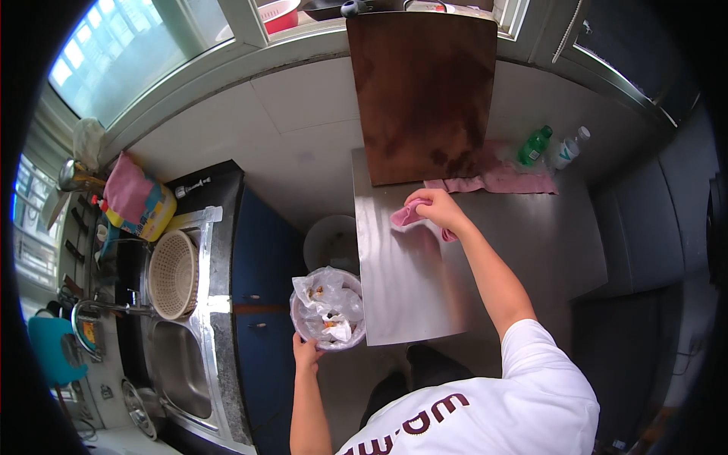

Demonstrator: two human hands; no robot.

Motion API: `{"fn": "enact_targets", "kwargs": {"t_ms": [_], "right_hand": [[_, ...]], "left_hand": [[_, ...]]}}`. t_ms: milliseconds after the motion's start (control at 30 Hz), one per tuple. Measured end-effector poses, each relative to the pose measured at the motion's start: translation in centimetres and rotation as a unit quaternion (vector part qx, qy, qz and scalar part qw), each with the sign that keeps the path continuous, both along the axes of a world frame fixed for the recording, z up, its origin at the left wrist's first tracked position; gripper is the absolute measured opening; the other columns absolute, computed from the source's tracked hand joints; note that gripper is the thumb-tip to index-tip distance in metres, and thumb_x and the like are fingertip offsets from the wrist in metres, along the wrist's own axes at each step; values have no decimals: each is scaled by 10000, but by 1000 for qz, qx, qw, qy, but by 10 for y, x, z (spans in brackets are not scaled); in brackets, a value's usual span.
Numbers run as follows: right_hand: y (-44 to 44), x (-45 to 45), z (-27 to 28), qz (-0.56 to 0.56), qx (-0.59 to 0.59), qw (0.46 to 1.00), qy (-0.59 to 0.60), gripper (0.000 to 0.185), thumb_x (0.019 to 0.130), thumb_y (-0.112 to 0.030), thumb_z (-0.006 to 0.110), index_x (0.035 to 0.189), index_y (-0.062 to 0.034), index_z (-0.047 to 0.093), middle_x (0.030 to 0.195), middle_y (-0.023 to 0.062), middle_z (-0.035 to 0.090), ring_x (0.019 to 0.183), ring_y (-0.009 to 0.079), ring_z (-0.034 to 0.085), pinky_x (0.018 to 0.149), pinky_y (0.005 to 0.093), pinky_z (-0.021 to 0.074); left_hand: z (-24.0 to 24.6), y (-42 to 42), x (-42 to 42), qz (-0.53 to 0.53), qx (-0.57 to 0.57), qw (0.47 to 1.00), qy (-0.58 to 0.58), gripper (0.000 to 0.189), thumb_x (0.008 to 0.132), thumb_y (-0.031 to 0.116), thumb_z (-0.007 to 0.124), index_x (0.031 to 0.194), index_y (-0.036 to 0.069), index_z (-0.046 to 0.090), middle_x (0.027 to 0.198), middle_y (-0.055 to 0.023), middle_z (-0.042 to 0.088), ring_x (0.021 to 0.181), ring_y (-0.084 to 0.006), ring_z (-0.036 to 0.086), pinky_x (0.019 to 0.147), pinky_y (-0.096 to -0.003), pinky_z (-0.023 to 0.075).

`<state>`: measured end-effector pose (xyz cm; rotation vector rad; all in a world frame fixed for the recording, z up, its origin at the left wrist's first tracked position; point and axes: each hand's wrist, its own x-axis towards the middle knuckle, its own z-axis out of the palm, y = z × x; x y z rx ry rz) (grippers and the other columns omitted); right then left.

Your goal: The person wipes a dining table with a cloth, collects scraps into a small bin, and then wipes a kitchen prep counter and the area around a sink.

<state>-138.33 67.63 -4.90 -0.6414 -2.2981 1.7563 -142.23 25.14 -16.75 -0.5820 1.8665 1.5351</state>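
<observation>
My right hand [441, 210] holds a crumpled pink cloth [408, 214] over the stainless steel table [398, 284]; part of the cloth hangs below my palm. Whether it touches the metal I cannot tell. Down at the table's left edge, my left hand [307, 351] grips the rim of a round trash bin [294, 318]. A clear plastic bag [324, 284] lines this bin, with crumpled white tissue [339, 328] and food scraps inside.
A large brown wooden board [426, 96] leans upright at the table's back, beside a folded pink cloth [512, 179], a green bottle [534, 146] and a clear bottle [570, 149]. Leftward are a sink [181, 369], a beige basket [173, 276] and blue cabinets [264, 256]. A pale round tub [330, 242] stands behind the bin.
</observation>
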Motion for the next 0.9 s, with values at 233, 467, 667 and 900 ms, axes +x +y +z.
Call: {"fn": "enact_targets", "kwargs": {"t_ms": [233,467,667,900], "right_hand": [[27,13,-37,-182,60,970,152,311,724,33,437,1000,-24,568,955,80,601,899,167,566,798,253,427],[-11,-46,-73,-109,301,934,157,227,666,9,504,860,-51,606,962,78,591,895,293,534,767,345,436],[-120,-52,-33,344,-96,933,-49,235,699,8,471,865,-37,631,861,45,630,839,121,571,735,241,441],[-49,12,-33,-35,-35,991,122,297,738,42,417,975,-19,586,904,39,603,856,108,557,772,229,426]], "left_hand": [[10,29,-11,20,11,1000,6,487,751,-46,446,1216,70,359,1063,-152,535,847,-270,608,575,-344,540],[6,41,-24,16,-12,1000,13,479,746,-41,460,1201,81,369,1047,-144,534,836,-259,605,608,-356,544],[4,51,-41,1,15,1000,22,508,735,-50,456,1216,87,364,1058,-136,526,853,-260,594,613,-366,539],[4,23,-28,-7,31,999,20,499,754,-18,482,1224,97,358,1041,-141,535,846,-249,600,642,-347,533]]}}
